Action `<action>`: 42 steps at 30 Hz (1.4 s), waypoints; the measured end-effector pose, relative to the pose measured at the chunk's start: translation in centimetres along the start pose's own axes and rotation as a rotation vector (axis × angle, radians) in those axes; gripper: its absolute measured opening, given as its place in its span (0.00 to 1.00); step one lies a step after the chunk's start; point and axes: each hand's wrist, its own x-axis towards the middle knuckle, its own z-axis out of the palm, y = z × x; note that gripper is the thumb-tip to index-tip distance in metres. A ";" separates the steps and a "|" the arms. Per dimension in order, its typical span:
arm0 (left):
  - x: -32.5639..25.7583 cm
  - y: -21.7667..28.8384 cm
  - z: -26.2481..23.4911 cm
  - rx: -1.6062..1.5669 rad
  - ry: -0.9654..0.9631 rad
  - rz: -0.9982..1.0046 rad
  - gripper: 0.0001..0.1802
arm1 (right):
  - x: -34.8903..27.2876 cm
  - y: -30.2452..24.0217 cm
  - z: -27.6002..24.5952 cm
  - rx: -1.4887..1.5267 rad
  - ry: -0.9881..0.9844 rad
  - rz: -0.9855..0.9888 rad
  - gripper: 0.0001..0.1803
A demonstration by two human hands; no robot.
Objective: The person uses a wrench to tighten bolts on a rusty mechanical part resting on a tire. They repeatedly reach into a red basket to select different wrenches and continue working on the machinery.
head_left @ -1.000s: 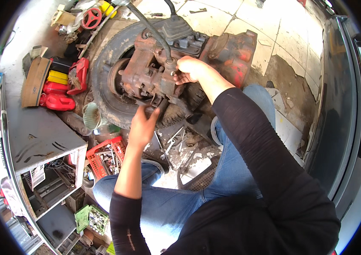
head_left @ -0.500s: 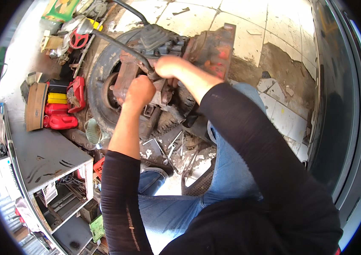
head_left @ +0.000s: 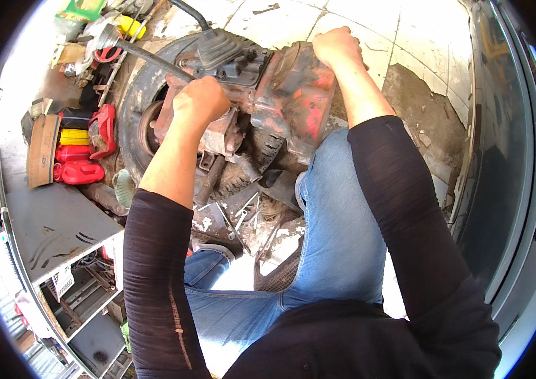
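Observation:
A greasy, partly red gearbox (head_left: pixel 299 107) rests on a black tyre (head_left: pixel 134 95) in front of me. My left hand (head_left: pixel 201 101) is closed at the lower end of a grey metal rod (head_left: pixel 154 60), which slants up to the left to a wide grey end. The rod's foot is hidden behind that hand. At the far right rim of the gearbox, my right hand (head_left: pixel 338 49) is curled over the housing edge, its fingertips partly out of sight. Between my hands rises a black rubber boot (head_left: pixel 218 49) with a dark bent lever (head_left: pixel 192 14).
Several spanners (head_left: pixel 241 218) lie on the dirty floor near my feet. To the left are red plastic cases (head_left: pixel 81 172), a cardboard piece (head_left: pixel 40 151) and a grey metal cabinet (head_left: pixel 53 221). Broken tiles and bare concrete (head_left: pixel 426 114) lie right, beside a dark vehicle (head_left: pixel 495 158).
My right hand has moved from beside the rod's foot to the gearbox's far right rim. My left hand has shifted slightly up and stays at the rod's lower end. The view has shifted slightly.

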 end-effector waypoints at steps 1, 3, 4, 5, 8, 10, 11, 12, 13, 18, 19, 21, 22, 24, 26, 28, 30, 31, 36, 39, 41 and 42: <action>0.1 0.2 0.0 0.007 -0.002 -0.004 0.20 | 0.2 0.1 0.1 -0.005 -0.024 -0.010 0.44; 0.3 0.6 -0.2 0.014 -0.005 -0.003 0.20 | 0.2 0.3 0.3 0.004 -0.013 -0.036 0.42; 0.5 0.7 -0.2 0.013 -0.009 -0.001 0.20 | 0.1 0.4 0.4 0.006 -0.009 -0.050 0.41; 0.6 0.7 -0.2 0.011 -0.013 0.001 0.20 | 0.2 0.4 0.3 0.003 -0.014 -0.049 0.41; 0.9 0.6 -0.3 0.001 -0.037 -0.017 0.21 | 0.6 0.4 0.0 0.001 -0.011 -0.045 0.39; 0.4 0.1 0.3 -0.007 0.004 -0.061 0.20 | 0.7 0.6 0.5 0.000 0.006 -0.040 0.39; 0.2 -0.2 0.8 -0.011 0.024 -0.081 0.20 | 0.8 0.6 0.4 -0.001 0.003 -0.043 0.39; 0.2 -0.9 1.4 -0.034 0.015 -0.078 0.20 | 0.8 0.6 0.3 -0.002 -0.001 -0.045 0.38; 0.3 -2.0 2.3 -0.052 0.005 -0.081 0.20 | 0.7 0.6 0.5 0.000 -0.011 -0.049 0.38; -1.5 -4.2 6.4 -0.188 0.076 -0.132 0.20 | -0.1 0.3 -0.3 -0.016 -0.013 -0.044 0.38; -2.0 -4.1 7.6 -0.217 0.110 -0.148 0.20 | -0.2 0.4 -0.3 -0.015 -0.007 -0.037 0.37; -2.6 -4.6 10.7 -0.235 0.170 -0.182 0.21 | 0.0 0.4 -0.3 -0.009 -0.005 -0.045 0.38; -2.9 -4.9 12.4 -0.227 0.189 -0.194 0.22 | 0.1 0.5 -0.2 -0.006 -0.003 -0.048 0.38; -4.2 -4.9 16.0 -0.145 0.357 -0.098 0.24 | -0.1 0.3 -0.2 -0.006 0.000 -0.050 0.38; -5.0 -4.4 17.3 -0.221 0.383 -0.014 0.24 | -0.3 0.3 -0.2 -0.008 0.003 -0.048 0.38; -6.0 -4.4 17.7 -0.375 0.344 -0.079 0.23 | -0.3 0.1 -0.2 -0.007 -0.001 -0.045 0.38; -7.5 -4.9 17.2 -0.466 0.300 -0.111 0.22 | -0.2 0.2 -0.1 0.010 0.019 -0.058 0.37; -8.3 -5.6 16.3 -0.481 0.276 -0.102 0.22 | -0.2 0.3 -0.3 0.019 0.033 -0.063 0.37; -15.2 -14.3 11.1 -0.644 0.073 -0.195 0.22 | -0.8 -0.1 -0.2 -0.023 0.076 -0.113 0.33; -18.6 -21.4 10.4 -0.768 0.109 -0.266 0.24 | 2.3 1.2 0.6 -0.091 0.097 -0.156 0.32; -21.5 -26.8 11.3 -0.935 0.157 -0.403 0.25 | 2.5 1.1 1.0 -0.150 0.070 -0.184 0.31; -22.5 -28.4 11.5 -1.054 0.182 -0.452 0.26 | 2.6 1.1 0.7 -0.183 0.084 -0.197 0.31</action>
